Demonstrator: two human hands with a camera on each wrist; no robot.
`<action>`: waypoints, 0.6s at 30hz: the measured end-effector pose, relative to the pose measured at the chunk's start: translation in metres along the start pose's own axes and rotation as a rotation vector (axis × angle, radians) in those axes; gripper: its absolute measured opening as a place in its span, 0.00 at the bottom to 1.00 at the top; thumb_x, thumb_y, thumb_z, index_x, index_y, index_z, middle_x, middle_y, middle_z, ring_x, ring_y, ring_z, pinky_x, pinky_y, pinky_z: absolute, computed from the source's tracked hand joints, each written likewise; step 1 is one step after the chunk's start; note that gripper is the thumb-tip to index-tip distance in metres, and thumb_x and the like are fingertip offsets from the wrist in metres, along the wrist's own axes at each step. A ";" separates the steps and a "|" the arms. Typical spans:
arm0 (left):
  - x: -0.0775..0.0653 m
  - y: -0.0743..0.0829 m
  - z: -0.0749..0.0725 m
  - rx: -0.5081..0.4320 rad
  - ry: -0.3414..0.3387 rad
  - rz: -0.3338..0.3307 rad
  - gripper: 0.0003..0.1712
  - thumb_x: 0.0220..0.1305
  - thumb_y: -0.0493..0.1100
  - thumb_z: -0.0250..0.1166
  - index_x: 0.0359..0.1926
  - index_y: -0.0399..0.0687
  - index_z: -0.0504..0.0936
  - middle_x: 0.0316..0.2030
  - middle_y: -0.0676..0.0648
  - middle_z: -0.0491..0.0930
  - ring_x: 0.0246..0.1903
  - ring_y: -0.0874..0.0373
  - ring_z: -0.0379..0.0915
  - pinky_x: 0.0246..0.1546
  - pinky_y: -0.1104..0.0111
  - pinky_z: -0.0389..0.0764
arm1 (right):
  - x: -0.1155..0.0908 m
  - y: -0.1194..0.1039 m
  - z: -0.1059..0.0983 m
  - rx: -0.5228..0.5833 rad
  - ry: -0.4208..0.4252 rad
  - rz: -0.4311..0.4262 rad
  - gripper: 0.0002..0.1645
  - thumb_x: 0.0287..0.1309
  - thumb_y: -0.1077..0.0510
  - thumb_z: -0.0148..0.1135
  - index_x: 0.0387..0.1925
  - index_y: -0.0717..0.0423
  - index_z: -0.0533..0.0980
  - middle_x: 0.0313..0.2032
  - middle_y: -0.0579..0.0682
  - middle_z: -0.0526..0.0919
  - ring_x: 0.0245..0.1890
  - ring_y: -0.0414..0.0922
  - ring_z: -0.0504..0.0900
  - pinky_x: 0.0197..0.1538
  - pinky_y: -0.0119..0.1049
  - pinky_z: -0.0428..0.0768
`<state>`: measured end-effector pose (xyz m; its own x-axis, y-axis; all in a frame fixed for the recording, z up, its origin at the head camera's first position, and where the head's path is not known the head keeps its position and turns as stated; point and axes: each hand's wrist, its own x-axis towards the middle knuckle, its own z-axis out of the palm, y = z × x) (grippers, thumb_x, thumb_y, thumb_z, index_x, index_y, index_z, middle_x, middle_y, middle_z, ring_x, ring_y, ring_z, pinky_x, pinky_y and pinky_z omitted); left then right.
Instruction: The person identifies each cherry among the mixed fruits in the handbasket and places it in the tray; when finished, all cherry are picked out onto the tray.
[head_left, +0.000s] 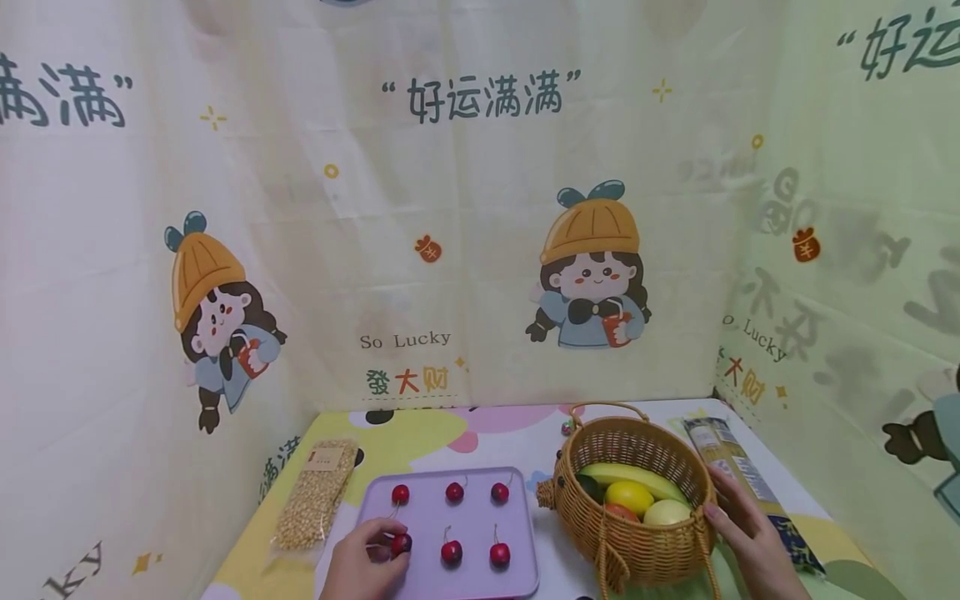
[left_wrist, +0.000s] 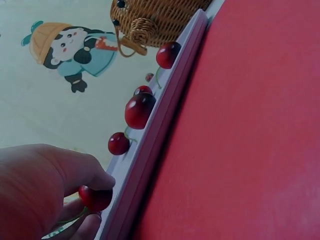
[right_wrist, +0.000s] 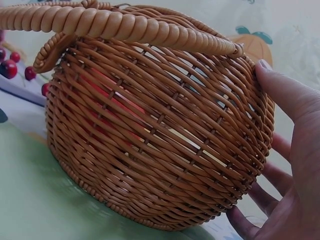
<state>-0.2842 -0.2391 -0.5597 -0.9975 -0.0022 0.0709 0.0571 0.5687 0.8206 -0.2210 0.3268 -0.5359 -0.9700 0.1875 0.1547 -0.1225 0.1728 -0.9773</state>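
Observation:
At the near left corner of a lilac tray [head_left: 423, 575], my left hand [head_left: 360, 562] pinches a dark red cherry [head_left: 401, 545] between thumb and fingers. The left wrist view shows that cherry [left_wrist: 97, 198] with a green stem, low by the tray's edge. Several other cherries [head_left: 452, 552] stand spaced out in rows on the tray. To the right is a brown wicker basket [head_left: 645, 554]. My right hand [head_left: 753, 533] rests against its right side, thumb near the rim and fingers extended along the weave [right_wrist: 165, 120].
Inside the basket lie a banana [head_left: 645, 477], a lemon [head_left: 628, 497] and other fruit. A clear bag of corn kernels [head_left: 315, 496] lies left of the tray. Behind my right hand is a long printed packet [head_left: 738, 467]. Printed cloth walls [head_left: 480, 275] enclose the table.

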 end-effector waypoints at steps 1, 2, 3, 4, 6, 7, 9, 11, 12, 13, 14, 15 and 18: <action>0.000 -0.001 0.000 0.002 0.007 0.003 0.18 0.57 0.38 0.84 0.48 0.52 0.91 0.41 0.53 0.90 0.43 0.57 0.84 0.49 0.57 0.89 | 0.000 0.000 0.000 0.001 0.001 0.000 0.40 0.88 0.54 0.54 0.89 0.52 0.51 0.62 0.16 0.65 0.55 0.10 0.69 0.51 0.20 0.80; 0.000 -0.002 0.000 0.006 0.014 0.007 0.18 0.56 0.37 0.84 0.48 0.52 0.91 0.40 0.53 0.89 0.42 0.57 0.84 0.48 0.57 0.89 | -0.001 0.001 -0.001 0.002 0.002 0.000 0.40 0.88 0.54 0.54 0.89 0.52 0.51 0.62 0.15 0.65 0.55 0.10 0.69 0.51 0.20 0.80; 0.000 -0.002 -0.001 0.006 0.019 0.012 0.18 0.56 0.37 0.84 0.47 0.52 0.91 0.40 0.53 0.89 0.42 0.58 0.84 0.48 0.58 0.90 | -0.001 0.001 -0.001 0.004 0.004 0.002 0.40 0.88 0.54 0.54 0.89 0.52 0.52 0.61 0.14 0.66 0.55 0.10 0.69 0.51 0.20 0.80; 0.000 -0.003 -0.001 0.005 0.025 0.023 0.18 0.55 0.36 0.84 0.46 0.51 0.91 0.40 0.53 0.89 0.41 0.58 0.84 0.47 0.59 0.90 | -0.001 0.001 -0.002 0.006 0.006 -0.002 0.40 0.88 0.54 0.54 0.89 0.52 0.52 0.61 0.14 0.66 0.55 0.11 0.70 0.51 0.20 0.80; 0.001 -0.003 0.000 0.000 0.026 0.037 0.18 0.54 0.36 0.84 0.46 0.51 0.91 0.39 0.53 0.89 0.41 0.59 0.84 0.46 0.61 0.90 | -0.001 0.001 -0.003 0.008 0.011 -0.002 0.39 0.88 0.54 0.54 0.89 0.51 0.52 0.60 0.13 0.67 0.55 0.11 0.70 0.51 0.20 0.80; 0.001 -0.003 0.000 -0.003 0.022 0.039 0.18 0.54 0.36 0.84 0.46 0.51 0.91 0.39 0.53 0.89 0.41 0.59 0.84 0.46 0.62 0.90 | -0.001 0.001 -0.003 0.008 0.014 -0.001 0.39 0.88 0.54 0.54 0.89 0.51 0.53 0.60 0.13 0.67 0.55 0.11 0.70 0.51 0.20 0.80; 0.003 -0.002 0.002 -0.007 0.013 0.049 0.19 0.55 0.36 0.83 0.48 0.50 0.90 0.40 0.53 0.90 0.42 0.59 0.85 0.46 0.62 0.90 | -0.001 0.001 -0.004 0.007 0.015 0.003 0.39 0.88 0.53 0.54 0.89 0.51 0.53 0.60 0.14 0.67 0.55 0.11 0.70 0.52 0.19 0.79; 0.003 -0.001 0.003 -0.006 0.008 0.040 0.20 0.55 0.36 0.83 0.49 0.50 0.90 0.41 0.53 0.90 0.43 0.58 0.85 0.48 0.60 0.90 | 0.000 0.002 -0.004 0.005 0.016 0.010 0.39 0.88 0.53 0.54 0.89 0.50 0.53 0.61 0.16 0.66 0.55 0.10 0.69 0.52 0.19 0.79; 0.002 -0.001 0.004 0.000 0.011 0.035 0.21 0.55 0.37 0.84 0.50 0.51 0.90 0.42 0.53 0.90 0.45 0.57 0.85 0.50 0.58 0.90 | 0.000 0.002 -0.005 0.003 0.015 0.009 0.39 0.88 0.53 0.54 0.89 0.50 0.52 0.62 0.17 0.66 0.55 0.10 0.69 0.52 0.19 0.79; 0.002 0.001 0.005 0.006 0.016 0.035 0.21 0.55 0.38 0.84 0.50 0.52 0.90 0.44 0.53 0.90 0.46 0.56 0.85 0.53 0.55 0.90 | 0.000 0.002 -0.005 -0.001 0.015 0.010 0.39 0.88 0.53 0.54 0.89 0.50 0.52 0.62 0.18 0.65 0.55 0.10 0.69 0.52 0.19 0.79; 0.002 0.002 0.007 0.018 0.024 0.040 0.21 0.55 0.40 0.85 0.51 0.53 0.90 0.45 0.53 0.90 0.47 0.55 0.85 0.54 0.53 0.89 | 0.000 0.002 -0.006 -0.004 0.014 0.010 0.39 0.88 0.53 0.54 0.89 0.50 0.52 0.62 0.18 0.65 0.55 0.10 0.68 0.52 0.19 0.79; 0.001 0.005 0.009 0.025 0.031 0.035 0.21 0.55 0.42 0.86 0.50 0.55 0.90 0.47 0.53 0.89 0.49 0.54 0.84 0.56 0.51 0.88 | 0.000 0.002 -0.007 -0.010 0.008 0.003 0.39 0.88 0.53 0.53 0.89 0.50 0.52 0.62 0.17 0.65 0.55 0.10 0.68 0.51 0.19 0.79; 0.000 0.016 0.014 0.061 0.075 0.073 0.20 0.54 0.50 0.88 0.47 0.60 0.91 0.52 0.55 0.88 0.55 0.52 0.81 0.62 0.45 0.84 | -0.001 0.002 -0.011 -0.011 -0.016 -0.039 0.38 0.89 0.55 0.51 0.89 0.50 0.51 0.62 0.14 0.66 0.56 0.10 0.69 0.51 0.19 0.80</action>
<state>-0.2835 -0.2188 -0.5549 -0.9846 -0.0194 0.1737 0.1246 0.6187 0.7756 -0.2181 0.3376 -0.5363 -0.9679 0.1646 0.1901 -0.1580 0.1898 -0.9690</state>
